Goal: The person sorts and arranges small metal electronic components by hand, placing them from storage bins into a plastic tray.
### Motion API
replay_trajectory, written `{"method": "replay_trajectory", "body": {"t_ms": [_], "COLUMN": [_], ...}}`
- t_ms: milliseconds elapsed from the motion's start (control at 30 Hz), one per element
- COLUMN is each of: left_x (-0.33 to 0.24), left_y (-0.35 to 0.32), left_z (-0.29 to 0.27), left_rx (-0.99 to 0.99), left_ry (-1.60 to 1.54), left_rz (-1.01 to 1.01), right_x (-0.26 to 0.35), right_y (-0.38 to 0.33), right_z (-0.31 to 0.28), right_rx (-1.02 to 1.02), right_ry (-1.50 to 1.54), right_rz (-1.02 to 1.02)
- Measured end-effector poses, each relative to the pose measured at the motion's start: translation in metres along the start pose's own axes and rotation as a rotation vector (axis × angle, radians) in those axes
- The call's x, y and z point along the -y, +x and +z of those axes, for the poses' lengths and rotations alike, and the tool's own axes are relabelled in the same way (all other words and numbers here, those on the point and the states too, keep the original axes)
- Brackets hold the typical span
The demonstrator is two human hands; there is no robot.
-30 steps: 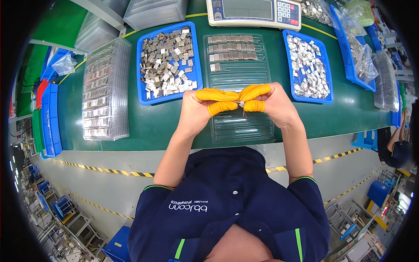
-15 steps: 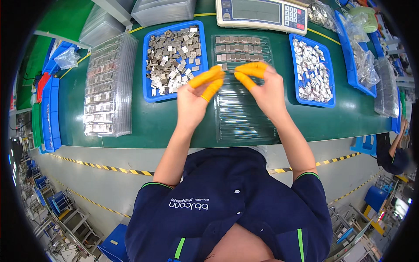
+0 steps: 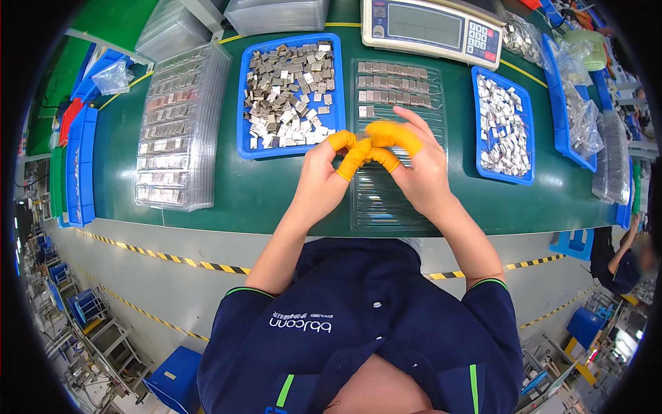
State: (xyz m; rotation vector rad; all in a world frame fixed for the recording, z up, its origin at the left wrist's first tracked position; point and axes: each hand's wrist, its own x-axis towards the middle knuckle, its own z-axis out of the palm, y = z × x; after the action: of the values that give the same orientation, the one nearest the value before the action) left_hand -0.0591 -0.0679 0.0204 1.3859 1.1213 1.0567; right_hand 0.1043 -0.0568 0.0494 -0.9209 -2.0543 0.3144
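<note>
My left hand [image 3: 324,171] and my right hand [image 3: 420,172] meet over the clear plastic tray [image 3: 365,219], with yellow finger cots on thumbs and fingers. Both sets of fingertips are pinched together, and whatever sits between them is hidden. Rows of small silver metal connector shells [image 3: 392,82] fill the tray's far end; the nearest row holds only a couple at its left. Left of the tray lies a blue bin [image 3: 249,150] heaped with similar loose shells. On the right, another blue bin [image 3: 507,178] contains small white-and-silver pieces.
Stacked clear trays [image 3: 219,124] filled with parts stand at the left. A weighing scale [image 3: 431,27] sits at the back. Bagged parts in a blue bin [image 3: 586,162] lie far right. The table's front edge [image 3: 207,232] runs just before my body. Another person [image 3: 620,252] is at the right.
My hands have come closer together and nearer to me, fingertips now touching. A second shell shows in the tray's nearest filled row. The whole view has shifted slightly.
</note>
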Motion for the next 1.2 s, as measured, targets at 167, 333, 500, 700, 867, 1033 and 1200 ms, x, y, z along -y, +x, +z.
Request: {"method": "replay_trajectory", "body": {"t_ms": [167, 333, 500, 700, 867, 1033, 1200], "left_x": [-0.006, -0.010, -0.011, -0.014, -0.008, 0.001, 0.011], "left_y": [0.001, -0.001, 0.000, 0.001, -0.005, -0.039, -0.067], "left_z": [-0.001, 0.001, -0.002, 0.011, 0.005, 0.006, 0.013], "left_rx": [0.121, 0.159, 0.045, 0.027, -0.055, -0.239, -0.262], "left_ry": [-0.295, -0.448, -0.283, -0.352, -0.014, 0.787, 0.873], "left_rz": [-0.040, -0.004, 0.026, 0.029, 0.076, 0.306, 0.264], "right_x": [0.003, 0.003, -0.011, 0.002, -0.006, -0.047, -0.052], "right_y": [0.001, 0.004, 0.003, 0.002, 0.008, -0.003, -0.006], "right_z": [-0.013, -0.022, -0.032, -0.016, -0.013, 0.001, 0.010], "right_rx": [0.073, 0.009, -0.119, 0.035, 0.017, 0.024, 0.069], "right_ry": [0.044, 0.129, 0.119, -0.021, -0.147, -0.340, -0.375], "right_rz": [0.150, 0.245, 0.274, 0.185, 0.162, 0.284, 0.293]}}
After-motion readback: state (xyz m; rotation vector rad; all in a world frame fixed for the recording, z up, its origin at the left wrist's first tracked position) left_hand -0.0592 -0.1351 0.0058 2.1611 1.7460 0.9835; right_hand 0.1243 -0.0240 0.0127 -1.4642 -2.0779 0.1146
